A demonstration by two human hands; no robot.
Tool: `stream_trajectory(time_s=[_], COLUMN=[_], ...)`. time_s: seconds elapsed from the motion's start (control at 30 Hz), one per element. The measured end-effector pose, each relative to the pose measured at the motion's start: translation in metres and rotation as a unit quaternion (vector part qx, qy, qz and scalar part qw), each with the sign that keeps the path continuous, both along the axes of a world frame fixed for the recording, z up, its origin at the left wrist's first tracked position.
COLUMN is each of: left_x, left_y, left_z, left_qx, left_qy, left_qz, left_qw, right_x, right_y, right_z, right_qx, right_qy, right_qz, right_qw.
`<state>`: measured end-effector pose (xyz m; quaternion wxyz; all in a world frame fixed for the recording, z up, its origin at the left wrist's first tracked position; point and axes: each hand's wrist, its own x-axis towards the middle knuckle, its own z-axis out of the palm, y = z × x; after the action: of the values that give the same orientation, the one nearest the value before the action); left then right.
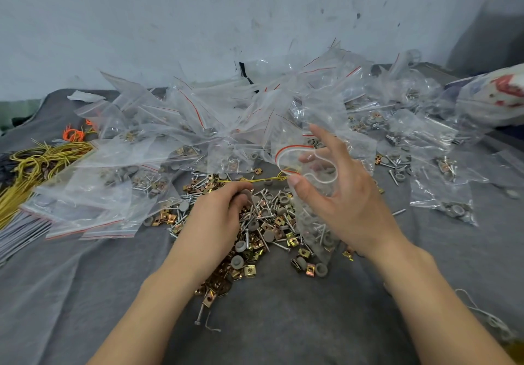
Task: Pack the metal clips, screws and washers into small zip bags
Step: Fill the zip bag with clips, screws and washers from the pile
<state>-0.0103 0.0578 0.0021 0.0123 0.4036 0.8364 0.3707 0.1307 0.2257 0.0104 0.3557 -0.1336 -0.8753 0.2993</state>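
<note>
A loose heap of brass-coloured metal clips, silver screws and grey washers (266, 234) lies on the grey cloth in front of me. My left hand (218, 217) is down in the heap, its fingers curled round a grey washer (246, 194) and some screws. My right hand (337, 194) holds a small clear zip bag (314, 214) upright, thumb and fingers spreading its red-lined mouth wide. Screws and washers show through the bag's lower half.
Many filled and empty zip bags (198, 126) are piled behind and to both sides of the heap. Yellow ties (37, 163) and an orange bundle (74, 133) lie at the left. A grey wall stands behind. A patterned object (499, 95) sits at far right.
</note>
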Motion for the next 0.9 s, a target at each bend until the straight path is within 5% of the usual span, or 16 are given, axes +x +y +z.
stream_trajectory(time_s=[0.23,0.37,0.63,0.9], left_x=[0.0,-0.001,0.029,0.033], left_y=[-0.006,-0.011,0.002,0.016], left_z=[0.004,0.006,-0.006,-0.011], left_qx=[-0.021,-0.057,-0.189,-0.24], left_qy=[-0.004,0.097,0.237,0.267], left_qz=[0.01,0.033,-0.087,-0.06], left_qw=[1.0,0.993,0.949,0.931], right_x=[0.0,0.0,-0.001,-0.001], right_y=[0.001,0.001,-0.001,0.0], right_z=[-0.001,-0.001,0.0,-0.001], right_qx=[0.001,0.0,0.005,-0.001], right_qy=[-0.001,-0.005,0.001,-0.003], right_qz=[-0.002,-0.002,-0.003,0.002], right_qw=[1.0,1.0,1.0,1.0])
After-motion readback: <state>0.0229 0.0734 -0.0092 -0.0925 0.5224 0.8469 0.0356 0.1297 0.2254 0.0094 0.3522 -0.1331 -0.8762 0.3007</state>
